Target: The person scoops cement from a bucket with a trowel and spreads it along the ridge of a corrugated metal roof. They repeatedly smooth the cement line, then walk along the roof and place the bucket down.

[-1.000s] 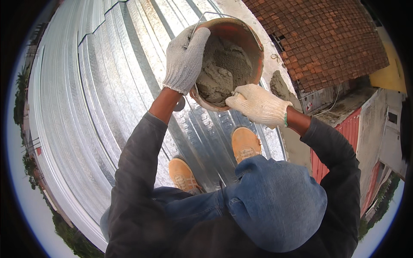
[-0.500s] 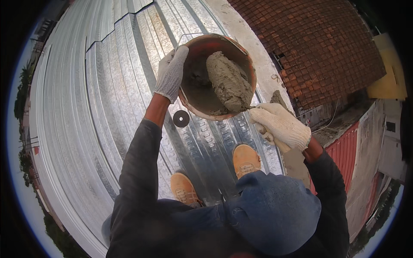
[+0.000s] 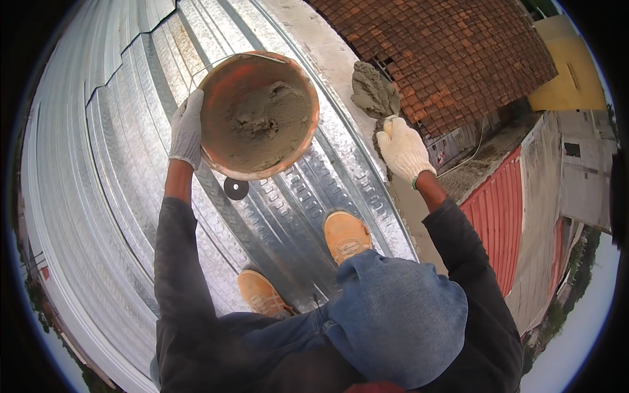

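An orange bucket with a thin wire handle tilts toward me above the metal roof, grey wet mortar inside it. My left hand, in a whitish knit glove, is closed on the bucket's left rim. Out to the right, my gloved right hand grips a trowel whose blade is covered by a lump of mortar. The trowel is above the concrete wall top beside the tiled roof; whether it touches the wall cannot be made out. Its handle is mostly hidden in my fist.
Ribbed metal sheeting lies under my tan shoes. A black disc with a centre hole lies near the bucket. Along the right runs the concrete wall top; beyond it are a clay-tile roof and red corrugated sheeting.
The loaded trowel has left the bucket, moving right and forward over the wall top. The bucket has shifted left with my left hand. The whole view has swung too.
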Demonstrator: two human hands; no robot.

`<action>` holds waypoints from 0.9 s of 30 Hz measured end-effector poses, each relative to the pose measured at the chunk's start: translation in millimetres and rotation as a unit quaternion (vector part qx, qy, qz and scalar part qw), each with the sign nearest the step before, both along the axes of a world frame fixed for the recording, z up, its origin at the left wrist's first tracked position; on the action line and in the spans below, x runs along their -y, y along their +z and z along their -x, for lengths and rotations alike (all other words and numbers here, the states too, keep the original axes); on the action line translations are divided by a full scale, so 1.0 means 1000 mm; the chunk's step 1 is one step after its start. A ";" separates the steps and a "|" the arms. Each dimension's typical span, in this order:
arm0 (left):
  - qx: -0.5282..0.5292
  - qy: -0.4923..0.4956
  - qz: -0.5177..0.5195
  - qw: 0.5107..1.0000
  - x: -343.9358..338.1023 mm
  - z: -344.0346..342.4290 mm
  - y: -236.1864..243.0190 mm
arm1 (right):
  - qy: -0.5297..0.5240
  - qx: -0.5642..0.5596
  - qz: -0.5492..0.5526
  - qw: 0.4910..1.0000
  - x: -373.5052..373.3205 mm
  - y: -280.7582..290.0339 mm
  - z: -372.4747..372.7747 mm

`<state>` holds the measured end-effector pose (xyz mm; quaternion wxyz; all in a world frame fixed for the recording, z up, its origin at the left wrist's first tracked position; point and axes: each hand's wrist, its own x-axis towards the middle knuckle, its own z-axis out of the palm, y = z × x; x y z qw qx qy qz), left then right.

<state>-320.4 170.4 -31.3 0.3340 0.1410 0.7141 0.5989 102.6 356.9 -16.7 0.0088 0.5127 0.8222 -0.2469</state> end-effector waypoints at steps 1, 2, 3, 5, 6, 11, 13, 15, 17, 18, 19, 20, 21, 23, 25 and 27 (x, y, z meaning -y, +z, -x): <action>0.003 0.001 -0.002 1.000 0.004 0.000 0.002 | 0.000 -0.006 -0.008 1.000 0.001 -0.007 0.006; -0.004 -0.005 -0.001 1.000 0.003 0.000 0.004 | -0.001 -0.012 -0.016 1.000 0.002 -0.012 0.008; -0.010 -0.013 0.000 1.000 0.001 0.001 0.006 | -0.024 -0.018 -0.016 0.999 0.002 -0.014 0.006; -0.017 -0.016 -0.003 1.000 0.007 0.006 0.005 | -0.066 -0.033 -0.016 0.997 0.005 0.001 0.011; -0.017 -0.014 -0.007 1.000 0.011 0.006 0.004 | -0.049 -0.057 -0.025 0.997 0.005 -0.001 0.009; -0.048 -0.030 -0.015 0.998 -0.008 -0.019 0.023 | -0.002 -0.179 -0.115 0.977 0.015 0.020 -0.015; -0.064 -0.067 -0.038 0.995 -0.024 -0.048 0.040 | 0.053 -0.150 -0.132 0.978 0.026 0.048 -0.024; -0.092 -0.094 -0.059 0.990 -0.038 -0.077 0.066 | 0.140 -0.087 -0.129 0.978 0.030 0.089 -0.017; -0.131 -0.120 -0.094 0.980 -0.046 -0.098 0.077 | 0.200 0.044 -0.139 0.969 0.033 0.127 0.014; -0.134 -0.134 -0.082 0.979 -0.045 -0.103 0.083 | 0.231 0.104 -0.140 0.957 0.033 0.132 0.027; -0.150 -0.142 -0.083 0.975 -0.054 -0.115 0.086 | 0.263 0.093 -0.184 0.942 0.026 0.135 0.028; -0.171 -0.149 -0.076 0.971 -0.060 -0.124 0.090 | 0.264 0.131 -0.165 0.941 0.018 0.133 0.032; -0.181 -0.159 -0.073 0.968 -0.062 -0.129 0.089 | 0.265 0.169 -0.146 0.938 0.011 0.129 0.038; -0.207 -0.175 -0.061 0.961 -0.063 -0.132 0.090 | 0.280 0.191 -0.074 0.938 0.010 0.111 0.047; -0.229 -0.164 -0.070 0.957 -0.063 -0.145 0.089 | 0.335 0.148 -0.099 0.925 0.027 0.086 0.037; -0.217 -0.162 -0.068 0.960 -0.062 -0.148 0.089 | 0.374 0.144 -0.058 0.914 0.044 0.083 0.036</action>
